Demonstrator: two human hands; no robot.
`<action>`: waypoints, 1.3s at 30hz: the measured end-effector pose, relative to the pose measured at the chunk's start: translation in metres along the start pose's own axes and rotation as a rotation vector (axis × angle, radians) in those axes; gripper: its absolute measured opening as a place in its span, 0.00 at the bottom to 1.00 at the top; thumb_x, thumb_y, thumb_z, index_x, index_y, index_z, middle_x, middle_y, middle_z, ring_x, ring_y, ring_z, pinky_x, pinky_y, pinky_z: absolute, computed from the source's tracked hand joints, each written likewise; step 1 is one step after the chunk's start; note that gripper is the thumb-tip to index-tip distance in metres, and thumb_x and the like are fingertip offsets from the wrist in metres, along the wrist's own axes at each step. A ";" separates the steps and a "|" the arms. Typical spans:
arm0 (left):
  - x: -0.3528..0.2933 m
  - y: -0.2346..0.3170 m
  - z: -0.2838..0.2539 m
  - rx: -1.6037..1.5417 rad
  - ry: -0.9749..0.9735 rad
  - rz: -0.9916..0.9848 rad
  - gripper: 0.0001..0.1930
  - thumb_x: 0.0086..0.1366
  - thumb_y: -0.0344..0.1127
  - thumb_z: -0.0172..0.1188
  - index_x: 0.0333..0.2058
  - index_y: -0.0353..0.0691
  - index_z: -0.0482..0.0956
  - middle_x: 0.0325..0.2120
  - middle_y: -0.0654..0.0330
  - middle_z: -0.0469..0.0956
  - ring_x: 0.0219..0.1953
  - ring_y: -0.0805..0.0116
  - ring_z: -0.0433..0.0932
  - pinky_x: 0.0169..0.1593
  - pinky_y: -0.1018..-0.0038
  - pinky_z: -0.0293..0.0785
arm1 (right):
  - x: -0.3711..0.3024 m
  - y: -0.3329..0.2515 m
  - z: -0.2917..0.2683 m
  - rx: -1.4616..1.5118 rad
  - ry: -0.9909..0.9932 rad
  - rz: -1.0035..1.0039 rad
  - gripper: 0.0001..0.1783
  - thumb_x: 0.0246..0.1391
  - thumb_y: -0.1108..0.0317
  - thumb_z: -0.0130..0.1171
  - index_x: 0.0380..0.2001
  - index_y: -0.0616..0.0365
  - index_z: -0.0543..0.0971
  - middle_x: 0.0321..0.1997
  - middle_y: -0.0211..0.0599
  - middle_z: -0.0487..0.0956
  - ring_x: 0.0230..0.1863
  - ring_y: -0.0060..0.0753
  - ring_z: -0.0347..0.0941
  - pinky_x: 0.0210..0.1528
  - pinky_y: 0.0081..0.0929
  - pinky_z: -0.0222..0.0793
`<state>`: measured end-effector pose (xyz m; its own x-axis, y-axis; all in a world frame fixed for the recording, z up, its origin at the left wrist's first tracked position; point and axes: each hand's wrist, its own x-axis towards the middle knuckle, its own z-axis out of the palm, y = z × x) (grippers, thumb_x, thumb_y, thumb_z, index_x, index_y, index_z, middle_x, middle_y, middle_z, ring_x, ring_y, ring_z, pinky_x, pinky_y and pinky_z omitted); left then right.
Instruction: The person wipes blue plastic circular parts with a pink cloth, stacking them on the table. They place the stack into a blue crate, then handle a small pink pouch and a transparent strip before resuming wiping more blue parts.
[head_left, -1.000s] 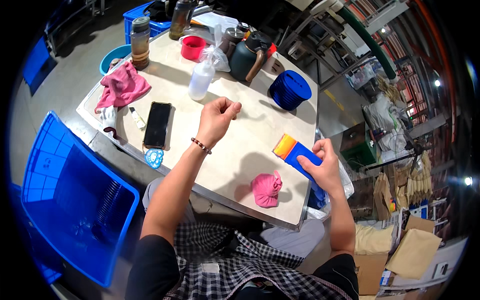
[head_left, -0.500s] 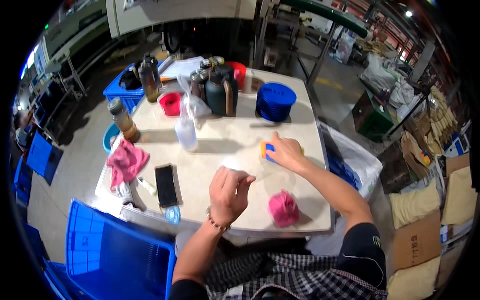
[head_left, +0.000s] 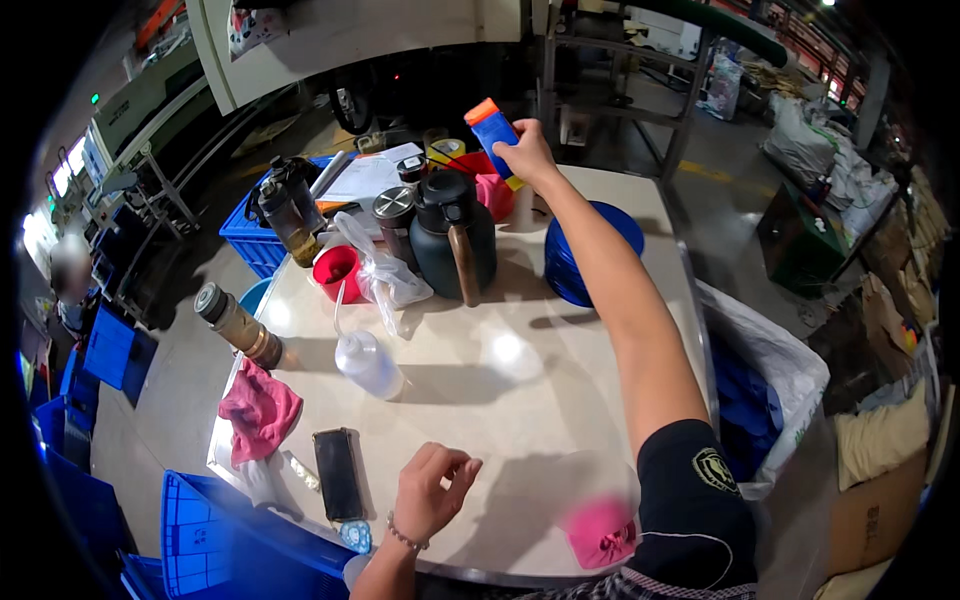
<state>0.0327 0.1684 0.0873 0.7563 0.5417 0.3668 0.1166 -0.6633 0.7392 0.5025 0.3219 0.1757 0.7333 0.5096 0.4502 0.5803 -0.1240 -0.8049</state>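
My right hand [head_left: 532,156] is closed round a small blue, block-shaped thing [head_left: 491,131] with an orange end and a bit of yellow at its lower end. It is held up at the far side of the table, above a red container [head_left: 498,200] and behind a dark green jug [head_left: 455,235]. My left hand [head_left: 430,492] hovers over the near edge with fingers loosely curled in, and nothing shows in it. Left of it lie a black phone [head_left: 339,475] and a pink cloth [head_left: 258,410]. To its right sits a blurred pink bundle [head_left: 600,530].
A white squeeze bottle [head_left: 369,365] stands mid-table. Stacked blue round lids [head_left: 570,262] are partly hidden by my right arm. A tumbler [head_left: 240,328] and a small red cup [head_left: 337,270] stand left. A blue crate [head_left: 195,530] and a white sack [head_left: 790,350] flank the table.
My right hand has lifted the blue and orange thing off the table and carried it to the far side. My left hand has dropped slightly nearer the front edge. The view has shifted.
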 end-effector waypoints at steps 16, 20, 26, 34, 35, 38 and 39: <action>0.003 -0.018 -0.018 -0.260 0.045 -0.235 0.07 0.64 0.30 0.70 0.36 0.35 0.81 0.30 0.61 0.81 0.29 0.74 0.76 0.37 0.77 0.74 | -0.057 0.054 0.000 -0.124 -0.014 -0.524 0.08 0.61 0.70 0.62 0.42 0.57 0.83 0.42 0.38 0.85 0.44 0.36 0.81 0.50 0.31 0.74; 0.003 -0.004 -0.014 -0.496 -0.005 -0.239 0.08 0.67 0.33 0.68 0.37 0.35 0.81 0.30 0.63 0.81 0.30 0.76 0.75 0.39 0.78 0.73 | -0.235 -0.047 -0.120 0.237 -0.395 0.001 0.11 0.67 0.69 0.60 0.47 0.64 0.80 0.42 0.34 0.82 0.45 0.22 0.78 0.50 0.21 0.72; -0.022 0.047 0.000 -0.356 -0.116 0.077 0.06 0.62 0.25 0.66 0.39 0.39 0.82 0.30 0.64 0.79 0.30 0.73 0.76 0.37 0.75 0.73 | -0.389 -0.121 -0.183 -0.007 -0.749 -0.277 0.24 0.53 0.66 0.74 0.54 0.54 0.81 0.57 0.35 0.79 0.60 0.35 0.72 0.64 0.33 0.64; -0.056 0.131 0.029 -0.186 -0.195 0.477 0.12 0.53 0.24 0.67 0.37 0.40 0.79 0.28 0.60 0.77 0.30 0.62 0.75 0.38 0.67 0.74 | -0.486 -0.125 -0.272 0.072 -0.587 -0.088 0.08 0.54 0.68 0.71 0.34 0.53 0.81 0.33 0.25 0.82 0.40 0.25 0.73 0.54 0.30 0.62; -0.059 0.139 0.034 -0.189 -0.202 0.457 0.12 0.53 0.25 0.67 0.38 0.40 0.79 0.29 0.59 0.77 0.31 0.61 0.75 0.39 0.67 0.74 | -0.493 -0.122 -0.281 0.101 -0.578 -0.044 0.08 0.54 0.68 0.71 0.34 0.54 0.81 0.33 0.24 0.82 0.40 0.23 0.73 0.53 0.30 0.63; -0.064 0.160 0.046 -0.206 -0.211 0.415 0.15 0.53 0.28 0.70 0.41 0.39 0.80 0.34 0.57 0.79 0.34 0.61 0.77 0.43 0.67 0.74 | -0.510 -0.118 -0.293 0.316 -0.409 0.124 0.08 0.57 0.67 0.71 0.34 0.56 0.81 0.31 0.22 0.81 0.35 0.15 0.70 0.44 0.23 0.63; -0.064 0.165 0.051 -0.210 -0.202 0.432 0.16 0.53 0.29 0.70 0.42 0.39 0.81 0.34 0.58 0.80 0.34 0.61 0.77 0.44 0.67 0.74 | -0.512 -0.115 -0.298 0.386 -0.356 0.163 0.08 0.57 0.67 0.71 0.34 0.57 0.81 0.31 0.22 0.80 0.34 0.14 0.69 0.43 0.21 0.62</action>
<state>0.0366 -0.0017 0.1575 0.8187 0.1171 0.5622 -0.3494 -0.6754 0.6494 0.1660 -0.1780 0.1529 0.5987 0.7747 0.2033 0.2479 0.0621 -0.9668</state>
